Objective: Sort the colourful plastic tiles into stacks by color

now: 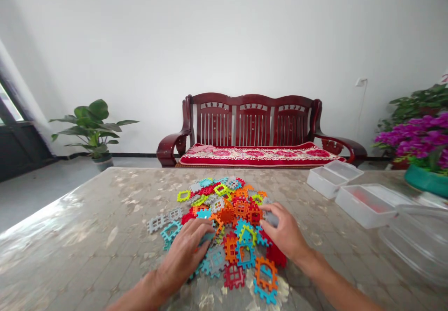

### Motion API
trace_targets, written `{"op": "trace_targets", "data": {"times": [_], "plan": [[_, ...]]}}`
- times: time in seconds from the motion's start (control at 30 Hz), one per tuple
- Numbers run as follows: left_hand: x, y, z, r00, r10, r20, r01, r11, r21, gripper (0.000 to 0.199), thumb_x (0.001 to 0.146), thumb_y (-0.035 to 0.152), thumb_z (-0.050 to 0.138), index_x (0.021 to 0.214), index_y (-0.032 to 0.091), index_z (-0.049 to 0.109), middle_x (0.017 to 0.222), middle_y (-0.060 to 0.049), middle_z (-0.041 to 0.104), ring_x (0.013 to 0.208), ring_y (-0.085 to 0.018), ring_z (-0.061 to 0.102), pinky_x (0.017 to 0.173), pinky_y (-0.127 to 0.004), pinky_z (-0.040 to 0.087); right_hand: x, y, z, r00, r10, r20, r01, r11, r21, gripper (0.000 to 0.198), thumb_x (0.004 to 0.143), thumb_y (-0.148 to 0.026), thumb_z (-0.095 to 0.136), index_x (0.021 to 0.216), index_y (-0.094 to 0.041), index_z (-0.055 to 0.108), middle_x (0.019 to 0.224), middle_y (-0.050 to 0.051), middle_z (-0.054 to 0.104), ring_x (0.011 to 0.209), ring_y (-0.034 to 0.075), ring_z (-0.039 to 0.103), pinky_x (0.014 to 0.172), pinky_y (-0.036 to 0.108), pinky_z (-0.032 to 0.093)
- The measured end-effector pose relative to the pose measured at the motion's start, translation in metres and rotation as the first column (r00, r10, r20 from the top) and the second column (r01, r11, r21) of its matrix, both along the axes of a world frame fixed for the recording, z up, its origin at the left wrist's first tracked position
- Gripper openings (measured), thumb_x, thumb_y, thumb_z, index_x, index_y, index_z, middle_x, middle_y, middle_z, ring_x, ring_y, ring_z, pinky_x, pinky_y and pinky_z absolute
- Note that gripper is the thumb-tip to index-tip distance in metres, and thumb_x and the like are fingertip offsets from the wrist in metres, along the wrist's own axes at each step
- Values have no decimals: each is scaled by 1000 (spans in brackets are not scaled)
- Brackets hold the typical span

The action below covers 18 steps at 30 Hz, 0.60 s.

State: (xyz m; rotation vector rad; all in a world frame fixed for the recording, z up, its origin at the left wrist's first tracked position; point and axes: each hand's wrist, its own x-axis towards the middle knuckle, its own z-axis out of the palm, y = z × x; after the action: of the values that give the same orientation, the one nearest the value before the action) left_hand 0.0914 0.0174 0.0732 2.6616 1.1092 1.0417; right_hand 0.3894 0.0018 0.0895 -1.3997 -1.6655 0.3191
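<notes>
A heap of plastic interlocking building pieces (pixel 241 207), square with notched edges, lies between my hands in red, orange, blue, green and grey. My left hand (pixel 189 248) rests on the heap's left side, fingers bent and thumb apart. A blue-grey piece (pixel 207 237) shows in the gap between them, with no firm grip visible. At the right side, my right hand (pixel 285 231) reaches in with thumb and fingers apart around a grey piece (pixel 271 218). An orange piece (pixel 266 273) overlaps a blue one (pixel 265 294) at the front; a dark red piece (pixel 234 276) lies nearby.
Two clear plastic boxes (pixel 324 182) (pixel 364 208) stand right on the patterned table (pixel 115 236), one with something reddish inside. A larger clear container (pixel 420 241) lies nearer, and purple flowers in a green pot (pixel 425 180) stand behind. Beyond is a wooden bench (pixel 254 119).
</notes>
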Motion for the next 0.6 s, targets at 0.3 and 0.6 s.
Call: {"op": "trace_targets", "data": {"times": [0.3, 0.6], "plan": [[-18, 112, 12, 947, 317, 62, -308, 944, -123, 41, 93, 44, 46, 122, 21, 64, 133, -12, 64, 127, -26, 55, 110, -45, 41, 23, 71, -20, 983, -48, -175, 49, 999, 0, 38, 80, -43, 55, 107, -21, 70, 112, 10, 70, 104, 26, 63, 99, 44, 47], [-122, 161, -37, 719, 606, -342, -693, 665, -278, 62, 93, 57, 32, 147, 31, 46, 154, -5, 45, 147, -35, 28, 116, -60, 19, 66, 106, -65, 983, -175, 52, 179, 980, -87, 48, 84, -49, 46, 114, -20, 71, 126, 12, 66, 123, 30, 55, 111, 48, 35]]}}
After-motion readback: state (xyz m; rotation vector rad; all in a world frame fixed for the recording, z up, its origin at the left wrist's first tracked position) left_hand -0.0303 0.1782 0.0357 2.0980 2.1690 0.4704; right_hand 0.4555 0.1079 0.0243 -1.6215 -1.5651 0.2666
